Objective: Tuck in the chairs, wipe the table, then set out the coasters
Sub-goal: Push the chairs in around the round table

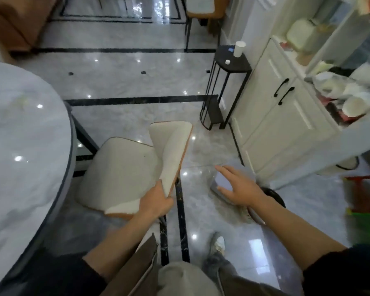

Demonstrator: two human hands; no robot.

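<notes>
One chair (120, 174) beside table (19, 146), left hand (156, 199) gripping it, black stand (241, 64) beyond

Black sleeves (73, 274) end near the elbows; loose greyish trousers (179, 280), blurred here; a grey and white shoe (217, 244), probably a trainer.

The left hand (158, 199) grips the backrest edge of a cream cushioned chair (120, 174) beside the round grey marble desk (26, 135); the right hand (237, 186) hovers spread-fingered above the glossy marble floor (137, 77).
</notes>
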